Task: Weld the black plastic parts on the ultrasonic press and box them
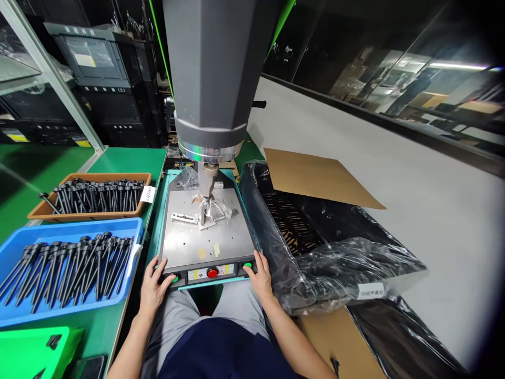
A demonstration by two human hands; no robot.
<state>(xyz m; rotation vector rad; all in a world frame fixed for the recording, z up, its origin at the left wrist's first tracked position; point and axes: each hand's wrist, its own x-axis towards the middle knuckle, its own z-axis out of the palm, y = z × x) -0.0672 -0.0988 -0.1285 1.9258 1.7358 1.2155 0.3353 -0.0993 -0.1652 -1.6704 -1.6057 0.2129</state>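
Note:
My left hand (153, 284) rests on the left front corner of the machine base, its thumb on the left green button (175, 278). At the right front corner my right hand (260, 273) has its thumb on the other green button (248, 265). Both hands have fingers apart and hold nothing. Between them sits a red button (212, 272) on the front panel. Above the metal plate (185, 239), the machine's tool (205, 181) is lowered onto a small fixture (203, 218) with clear plastic film around it; the part there is too small to tell.
On the left bench stand a brown tray (98, 215) and a blue tray (134, 229) of black stemmed parts, plus a green tray (31, 352). A plastic-lined box (272, 247) with a cardboard sheet (315, 179) is at the right. The large machine head (221, 68) hangs centrally.

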